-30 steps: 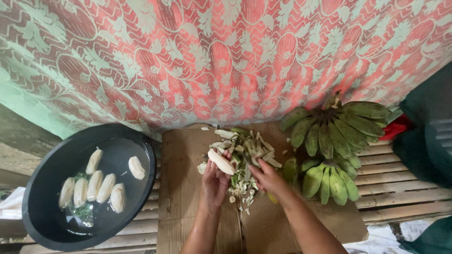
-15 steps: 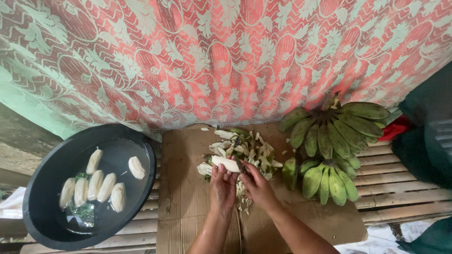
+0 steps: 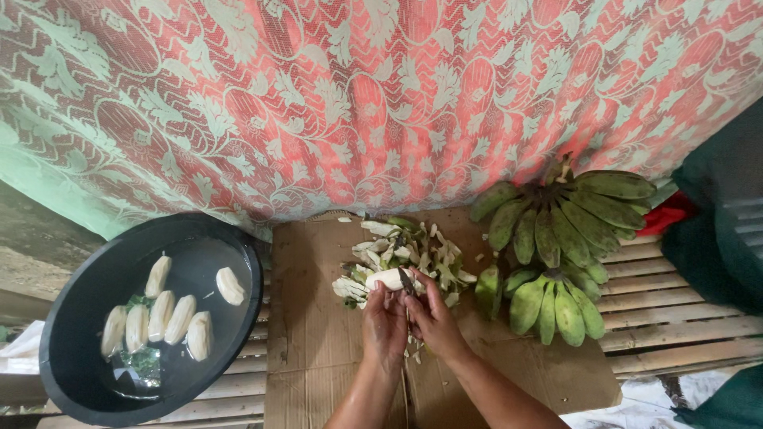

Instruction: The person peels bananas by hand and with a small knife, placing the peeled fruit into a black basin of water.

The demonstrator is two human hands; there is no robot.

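Note:
My left hand grips a peeled, pale banana lying crosswise above my fingers. My right hand holds a small dark knife with its blade against the banana. Both hands hover over a heap of green and white peelings on a sheet of brown cardboard. Two bunches of green bananas lie just to the right of my hands.
A black basin of water at the left holds several peeled bananas. A red and green patterned cloth hangs behind. Wooden slats carry the cardboard; a dark green object and something red sit at the right.
My hands have drawn together. The peeled banana turned from tilted to crosswise, and my right hand brought the knife up against it.

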